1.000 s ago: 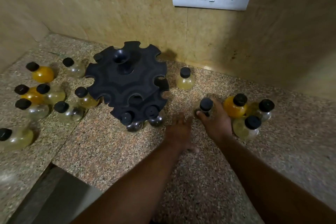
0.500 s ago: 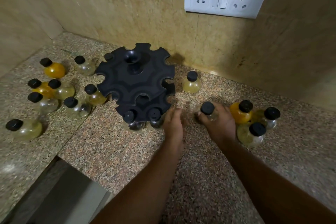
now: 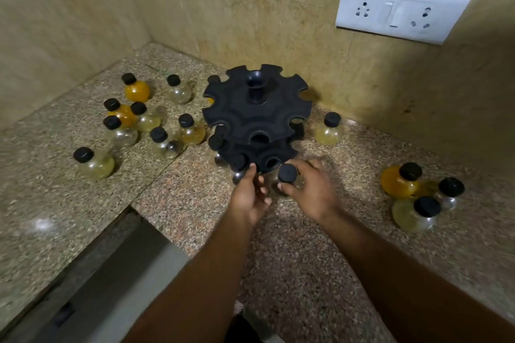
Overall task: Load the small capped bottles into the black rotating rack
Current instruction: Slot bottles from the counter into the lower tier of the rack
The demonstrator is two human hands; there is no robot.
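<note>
The rack (image 3: pixel 256 117) is matte black plastic, two stacked round tiers with scalloped notches cut around each rim and a hollow hub rising from the top. It stands on the counter (image 3: pixel 306 273) close to the back wall (image 3: pixel 250 8). Two black-capped bottles already hang in notches on the lower tier's near-left edge, their glass bellies mostly hidden under the plastic.

At the rack's near edge the right hand (image 3: pixel 312 192) curls its fingers around a small clear bottle (image 3: pixel 287 174), round-bellied with a ribbed black cap, held just in front of a lower notch. The left hand (image 3: pixel 249 198) is beside it, fingers loosely bent with the tips touching the rim of the lower tier; it grips nothing.

Left of the rack stands a loose cluster of eight similar bottles (image 3: pixel 156 122), some clear, some pale yellow, two deep orange. Just right of the rack is a single pale yellow bottle (image 3: pixel 328 131). Further right, well apart from the rack, three more (image 3: pixel 418 198) huddle together, one orange.

The counter is speckled polished granite, brownish under the rack and greyer to its left. The walls are glossy beige tile. Above and right of the rack a white switch-and-socket plate (image 3: pixel 401 11) sits on the wall.
</note>
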